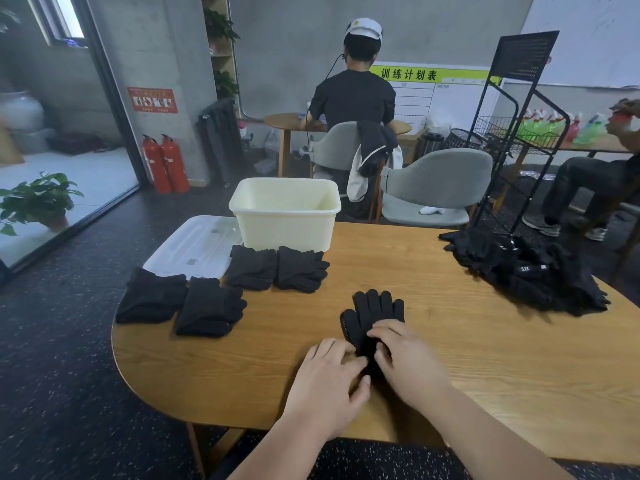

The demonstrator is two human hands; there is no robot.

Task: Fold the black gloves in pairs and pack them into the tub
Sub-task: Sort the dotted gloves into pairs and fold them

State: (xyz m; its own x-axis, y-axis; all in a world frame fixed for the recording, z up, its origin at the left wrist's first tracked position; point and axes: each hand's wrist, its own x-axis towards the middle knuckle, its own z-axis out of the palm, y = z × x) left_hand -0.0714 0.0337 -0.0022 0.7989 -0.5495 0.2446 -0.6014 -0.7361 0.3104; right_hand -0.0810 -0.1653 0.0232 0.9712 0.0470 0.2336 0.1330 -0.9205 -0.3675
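Gloves (374, 311) lie flat on the table (467, 358), fingers toward the tub (287, 220). Left hand (327, 379) and right hand (408, 362) both pinch the cuff end

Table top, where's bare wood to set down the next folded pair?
Widest bare patch: the wooden table between the tub and the loose glove pile, beyond the flat glove. Also the near left corner, in front of the four folded glove bundles. Crowded: far left, around lid and tub.

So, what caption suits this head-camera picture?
Left hand and right hand hold black gloves on the table; folded bundles wait by the tub.
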